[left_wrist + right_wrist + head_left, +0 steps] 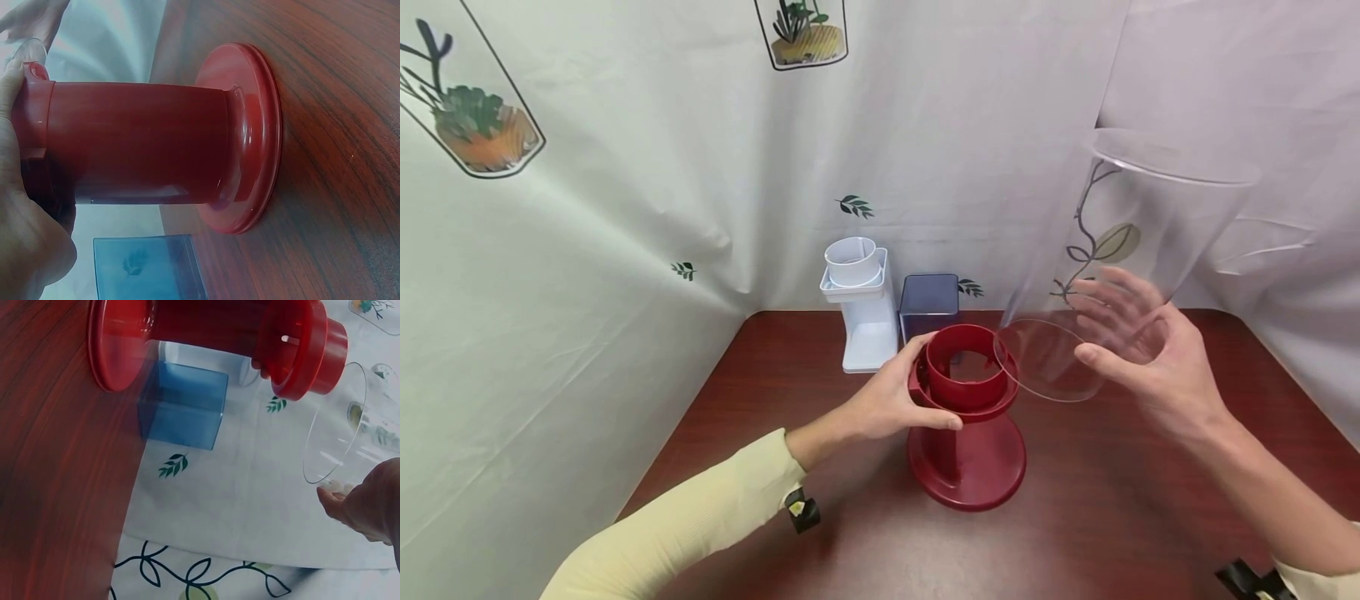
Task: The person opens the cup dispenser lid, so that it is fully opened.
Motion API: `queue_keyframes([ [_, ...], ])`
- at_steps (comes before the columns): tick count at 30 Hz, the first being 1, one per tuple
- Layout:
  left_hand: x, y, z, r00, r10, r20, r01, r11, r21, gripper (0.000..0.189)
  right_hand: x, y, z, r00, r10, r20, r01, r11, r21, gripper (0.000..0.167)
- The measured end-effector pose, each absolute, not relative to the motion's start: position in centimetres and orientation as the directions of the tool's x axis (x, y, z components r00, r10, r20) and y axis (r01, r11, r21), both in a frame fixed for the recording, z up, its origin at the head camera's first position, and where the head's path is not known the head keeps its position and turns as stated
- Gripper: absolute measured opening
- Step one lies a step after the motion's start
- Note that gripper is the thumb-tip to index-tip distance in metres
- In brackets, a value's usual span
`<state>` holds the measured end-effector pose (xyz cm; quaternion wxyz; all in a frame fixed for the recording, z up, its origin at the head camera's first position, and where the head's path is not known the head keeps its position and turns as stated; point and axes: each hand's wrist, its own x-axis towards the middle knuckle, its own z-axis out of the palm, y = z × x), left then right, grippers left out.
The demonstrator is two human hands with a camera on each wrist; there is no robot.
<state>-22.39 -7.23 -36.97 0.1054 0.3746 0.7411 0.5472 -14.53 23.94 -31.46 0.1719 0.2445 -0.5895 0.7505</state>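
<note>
Grips a clear cylinder [1120,225] in the right hand [1165,367], up in the air over a brown table [1075,517], while grasping a red stand [967,397] just below its open ring with the left hand [898,387]. Lies mostly above the right-hand grip in the head view, with the lower rim off to the left of that hand, and nearer to it than to the other. Hangs just to the right of the ring (touching or apart, impossible to tell). Tilts along its long axis from lower left to upper right, pointing at the lower end down toward the stand. Set upright, in the stand's case, with its long axis rising from a round base to the ring.
</note>
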Motion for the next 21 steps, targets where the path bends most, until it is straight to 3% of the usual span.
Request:
queue_keyframes([
  [10,-22.5,-7.3,-37.0,-0.695,0.676,0.244,0.444,0.137,0.886,0.096,-14.6,24.8,-32.3,-0.783,-0.030,0.621,-0.578,-0.335,-0.744,0.078],
  [21,-22.7,-7.3,-36.9,-0.689,0.679,0.252,0.445,0.123,0.887,0.097,-14.5,25.7,-33.2,-0.785,-0.015,0.619,-0.571,-0.369,-0.733,0.075],
])
